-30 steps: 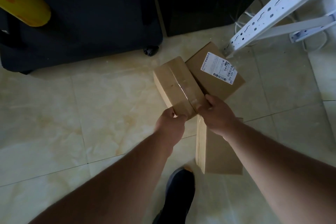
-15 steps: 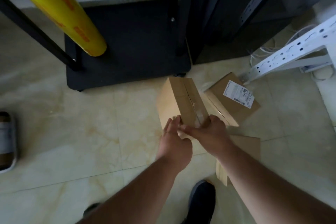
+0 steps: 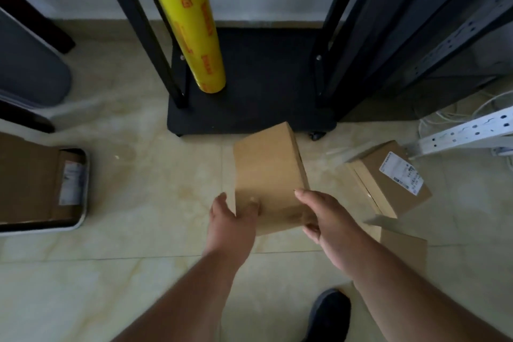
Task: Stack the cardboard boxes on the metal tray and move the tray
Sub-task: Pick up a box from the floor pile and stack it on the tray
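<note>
Cardboard box (image 3: 270, 175) lengthwise away, slightly tilted

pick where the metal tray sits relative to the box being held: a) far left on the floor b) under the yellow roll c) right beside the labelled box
a, the metal tray lies at the left edge on the floor, far from the held box.

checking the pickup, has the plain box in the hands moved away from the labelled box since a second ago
Yes. The plain box, held by both hands, now sits clear to the left of the labelled box, which it overlapped before.
</note>
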### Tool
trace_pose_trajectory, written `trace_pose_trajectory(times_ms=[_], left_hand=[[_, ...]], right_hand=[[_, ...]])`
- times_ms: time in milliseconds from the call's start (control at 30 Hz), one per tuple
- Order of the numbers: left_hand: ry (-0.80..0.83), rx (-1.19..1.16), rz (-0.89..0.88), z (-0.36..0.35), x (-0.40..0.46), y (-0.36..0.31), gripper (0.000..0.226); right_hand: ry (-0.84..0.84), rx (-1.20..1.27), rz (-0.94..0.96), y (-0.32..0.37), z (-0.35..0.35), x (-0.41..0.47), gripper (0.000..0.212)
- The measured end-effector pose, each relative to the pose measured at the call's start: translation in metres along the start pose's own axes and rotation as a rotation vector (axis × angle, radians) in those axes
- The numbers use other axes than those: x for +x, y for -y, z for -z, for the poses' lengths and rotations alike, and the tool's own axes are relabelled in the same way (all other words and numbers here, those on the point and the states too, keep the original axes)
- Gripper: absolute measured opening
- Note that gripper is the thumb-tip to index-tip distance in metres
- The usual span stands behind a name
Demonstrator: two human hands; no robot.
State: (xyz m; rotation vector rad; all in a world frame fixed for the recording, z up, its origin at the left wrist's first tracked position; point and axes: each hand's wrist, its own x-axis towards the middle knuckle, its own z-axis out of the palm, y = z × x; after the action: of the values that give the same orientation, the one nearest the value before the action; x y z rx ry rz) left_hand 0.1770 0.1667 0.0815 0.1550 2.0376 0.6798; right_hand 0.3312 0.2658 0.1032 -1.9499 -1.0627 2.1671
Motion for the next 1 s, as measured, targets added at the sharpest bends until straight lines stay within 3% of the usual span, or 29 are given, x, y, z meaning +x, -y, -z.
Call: trace_pose_trajectory(times_ms=[67, 167, 233, 400, 700, 1000], left_hand=[[0.012, -0.042, 0.028, 0.028, -0.008, 0.000, 0.080], [0.063, -0.124, 0.001, 0.068, -0.022, 0.001, 0.051], [0.069, -0.151, -0.031, 0.094, -0.026, 0.002, 0.046], [0.062, -0.134, -0.082, 0.152, -0.029, 0.005, 0.050], [0.023, -0.149, -0.149, 0.212, -0.036, 0.012, 0.054], [0.003, -0.162, -0.187, 0.244, -0.050, 0.034, 0.052]], right_hand=[[0.057, 0.046, -0.019, 0.007, -0.016, -0.016, 0.041], [0.070, 0.029, -0.022, 0.011, -0.049, -0.036, 0.017], [0.079, 0.003, -0.012, 0.013, -0.071, -0.049, 0.004], [0.119, -0.141, 0.091, 0.026, -0.120, -0.079, 0.021], [0.073, -0.291, 0.194, 0.034, -0.177, -0.104, 0.022], [0.073, -0.292, 0.256, 0.021, -0.209, -0.127, 0.022]])
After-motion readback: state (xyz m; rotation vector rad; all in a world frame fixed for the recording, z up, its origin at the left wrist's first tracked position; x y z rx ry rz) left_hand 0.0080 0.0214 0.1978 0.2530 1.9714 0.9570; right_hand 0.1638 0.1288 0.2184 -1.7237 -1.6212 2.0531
